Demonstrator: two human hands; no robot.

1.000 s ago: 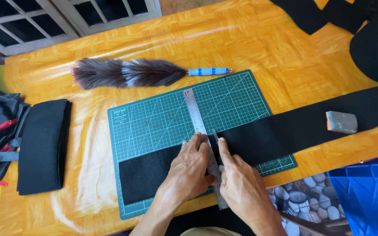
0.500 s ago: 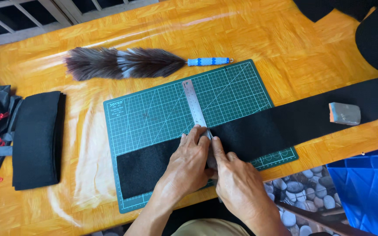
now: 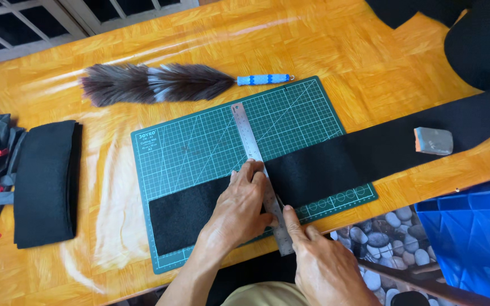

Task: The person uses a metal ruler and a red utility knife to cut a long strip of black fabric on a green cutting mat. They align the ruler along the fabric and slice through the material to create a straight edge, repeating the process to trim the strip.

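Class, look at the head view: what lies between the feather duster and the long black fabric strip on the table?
The head view shows the green cutting mat between the feather duster and the black fabric strip, with the steel ruler lying across it.

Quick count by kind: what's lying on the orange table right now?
Cutting mat: 1
Metal ruler: 1
Long black fabric strip: 1
Folded black fabric stack: 1
Feather duster: 1
Grey block: 1
Total: 6

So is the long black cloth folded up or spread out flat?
Spread flat: the black cloth lies in one layer across the green mat, under the ruler.
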